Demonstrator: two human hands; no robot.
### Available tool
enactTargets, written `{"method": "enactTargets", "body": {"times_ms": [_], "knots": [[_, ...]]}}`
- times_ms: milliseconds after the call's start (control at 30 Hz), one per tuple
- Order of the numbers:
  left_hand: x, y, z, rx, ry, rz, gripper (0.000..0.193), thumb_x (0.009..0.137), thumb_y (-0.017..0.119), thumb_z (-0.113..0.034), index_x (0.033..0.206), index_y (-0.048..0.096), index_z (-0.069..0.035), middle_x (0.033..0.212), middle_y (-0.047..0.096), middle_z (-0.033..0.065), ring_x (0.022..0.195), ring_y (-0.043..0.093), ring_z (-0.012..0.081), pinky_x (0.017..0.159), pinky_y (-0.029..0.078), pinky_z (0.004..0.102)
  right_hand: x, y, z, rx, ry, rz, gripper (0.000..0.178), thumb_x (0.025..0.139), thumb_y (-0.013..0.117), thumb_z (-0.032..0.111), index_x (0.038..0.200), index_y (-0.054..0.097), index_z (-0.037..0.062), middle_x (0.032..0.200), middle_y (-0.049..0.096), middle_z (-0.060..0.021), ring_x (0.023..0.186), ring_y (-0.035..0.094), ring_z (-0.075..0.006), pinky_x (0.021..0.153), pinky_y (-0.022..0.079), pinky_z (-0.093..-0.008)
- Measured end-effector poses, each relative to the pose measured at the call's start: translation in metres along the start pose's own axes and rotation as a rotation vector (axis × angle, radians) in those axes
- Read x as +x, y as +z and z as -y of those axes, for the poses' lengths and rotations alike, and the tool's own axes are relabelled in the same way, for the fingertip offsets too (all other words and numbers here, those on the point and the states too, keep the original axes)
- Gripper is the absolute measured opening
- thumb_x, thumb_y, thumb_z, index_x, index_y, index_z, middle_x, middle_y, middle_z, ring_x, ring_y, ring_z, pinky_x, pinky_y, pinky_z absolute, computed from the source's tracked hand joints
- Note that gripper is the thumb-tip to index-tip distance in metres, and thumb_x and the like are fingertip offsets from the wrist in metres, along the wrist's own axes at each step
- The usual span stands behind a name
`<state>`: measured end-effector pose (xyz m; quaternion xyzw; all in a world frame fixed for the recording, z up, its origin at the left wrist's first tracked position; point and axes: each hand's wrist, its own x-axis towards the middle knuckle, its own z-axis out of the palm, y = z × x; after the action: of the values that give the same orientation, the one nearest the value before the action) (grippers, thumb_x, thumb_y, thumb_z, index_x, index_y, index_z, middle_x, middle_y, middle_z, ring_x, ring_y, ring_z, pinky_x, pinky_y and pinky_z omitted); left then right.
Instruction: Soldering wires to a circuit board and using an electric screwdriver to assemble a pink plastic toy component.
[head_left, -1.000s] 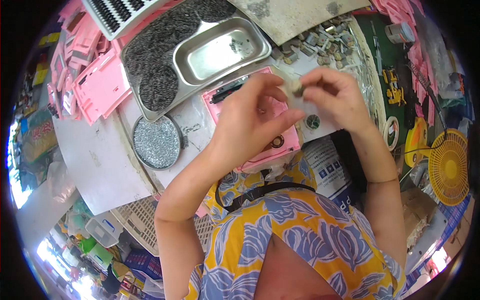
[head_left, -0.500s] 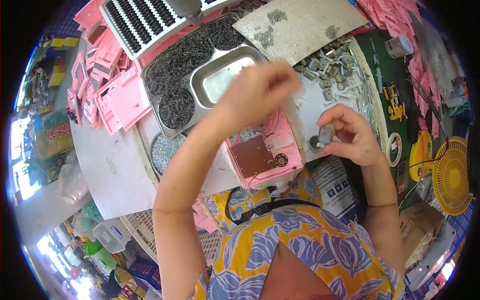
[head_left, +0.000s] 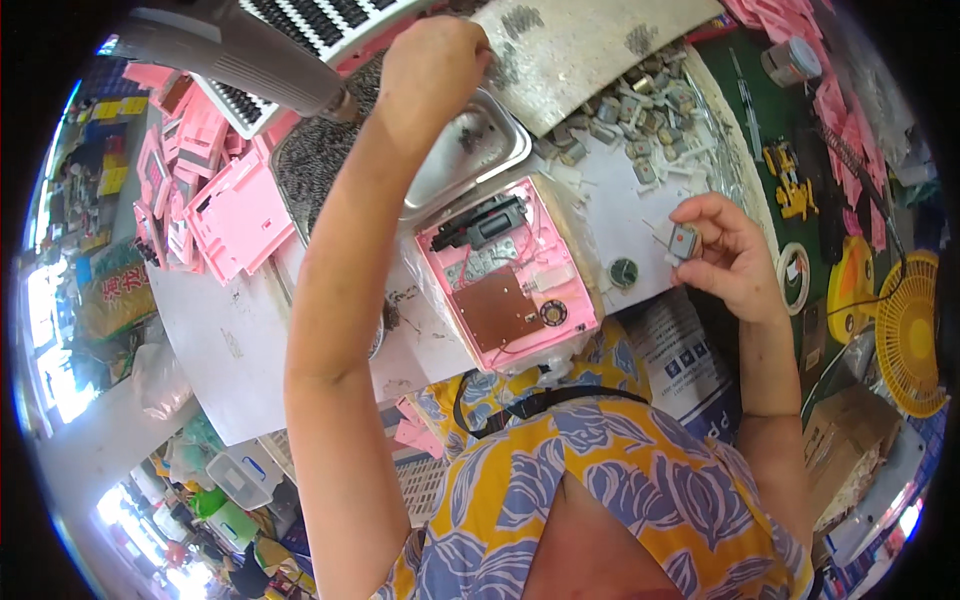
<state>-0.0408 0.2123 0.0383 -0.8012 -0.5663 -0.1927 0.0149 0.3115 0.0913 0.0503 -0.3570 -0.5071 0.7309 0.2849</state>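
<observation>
1. L hand (head_left: 435, 70): up at the far side of the metal tray (head_left: 527, 145), over its rim nr the speckled grey board (head_left: 575, 65). Fingers curled in, tips mostly hidden; can't tell how far open or if they've got hold of anything.
2. R hand (head_left: 735, 262): off to R of the casing, thumb & fingers nearly closed, pinching a small grey motor (head_left: 683, 243) w/ a red spot on the side facing up. Motor's held above the white worktop (head_left: 640, 235), clear of it.
3. Open pink casing (head_left: 578, 285): on worktop betw. the two arms, nr the apron front. Inside: brown circuit board (head_left: 497, 305), black elongated module (head_left: 485, 225) at far end, round black part (head_left: 553, 313) at nr R corner, thin wires.
4. Small round dark-green item (head_left: 622, 272): on worktop betw. casing & R hand.
5. Pile of loose motors (head_left: 645, 130): beyond R hand, next to speckled board.
6. Metal tray: dark coil springs (head_left: 318, 170) in L part; shiny compartment partly behind L forearm.
7. Upper L: grey handheld tool (head_left: 230, 60) hangs w/ tip by the L wrist.
</observation>
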Motion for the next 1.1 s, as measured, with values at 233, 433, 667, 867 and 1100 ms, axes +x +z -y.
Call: {"method": "enactTargets", "body": {"times_ms": [233, 433, 667, 867, 1100], "knots": [[0.0, -0.018, -0.001, 0.071, -0.012, -0.013, 0.012, 0.079, 0.065, -0.009, 0.081, 0.072, 0.001, 0.081, 0.069, 0.0227, 0.08, 0.068, 0.0412, 0.076, 0.054, 0.0489, 0.002, 0.001, -0.001, -0.287, -0.035, 0.031, 0.045, 0.087, 0.071, -0.003, 0.13, 0.058, 0.0029, 0.087, 0.061, 0.0004, 0.075, 0.058, -0.0063, 0.07, 0.046, -0.0211], [-0.043, -0.047, -0.042, -0.49, -0.295, -0.127, 0.011, 0.086, 0.07, -0.009, 0.094, 0.074, -0.002, 0.085, 0.075, 0.0113, 0.078, 0.072, 0.0227, 0.072, 0.056, 0.0351, -0.006, 0.008, -0.024, -0.659, 0.068, 0.029, 0.039, 0.088, 0.065, 0.001, 0.126, 0.063, 0.0096, 0.07, 0.054, 0.0, 0.063, 0.052, -0.0081, 0.06, 0.043, -0.0257], [-0.151, -0.061, -0.103, -1.129, -0.525, 0.013, 0.013, 0.09, 0.07, 0.003, 0.102, 0.072, 0.003, 0.097, 0.071, 0.0043, 0.083, 0.065, 0.0073, 0.066, 0.052, 0.0201, 0.0, 0.03, -0.03, -0.984, -0.043, 0.001, 0.037, 0.082, 0.065, 0.005, 0.119, 0.062, 0.0075, 0.075, 0.062, -0.0119, 0.07, 0.061, -0.0294, 0.064, 0.049, -0.0407], [-0.198, -0.056, -0.127, -0.978, -0.367, 0.034, 0.015, 0.087, 0.069, 0.008, 0.1, 0.073, 0.002, 0.1, 0.069, 0.0107, 0.087, 0.068, 0.015, 0.07, 0.057, 0.026, 0.003, 0.044, -0.042, -1.19, -0.146, -0.016, 0.036, 0.079, 0.064, 0.005, 0.115, 0.06, 0.0054, 0.079, 0.064, -0.0153, 0.078, 0.063, -0.0359, 0.068, 0.049, -0.0474], [-0.22, -0.037, -0.161, -1.39, -0.614, -0.026, 0.022, 0.089, 0.068, 0.009, 0.11, 0.065, 0.003, 0.1, 0.068, 0.0064, 0.09, 0.066, 0.0103, 0.076, 0.057, 0.0238, -0.01, 0.064, -0.015, -0.309, 0.112, 0.015, 0.045, 0.089, 0.07, 0.002, 0.131, 0.055, 0.0041, 0.079, 0.061, 0.0018, 0.076, 0.058, -0.0043, 0.065, 0.045, -0.0231]]}}
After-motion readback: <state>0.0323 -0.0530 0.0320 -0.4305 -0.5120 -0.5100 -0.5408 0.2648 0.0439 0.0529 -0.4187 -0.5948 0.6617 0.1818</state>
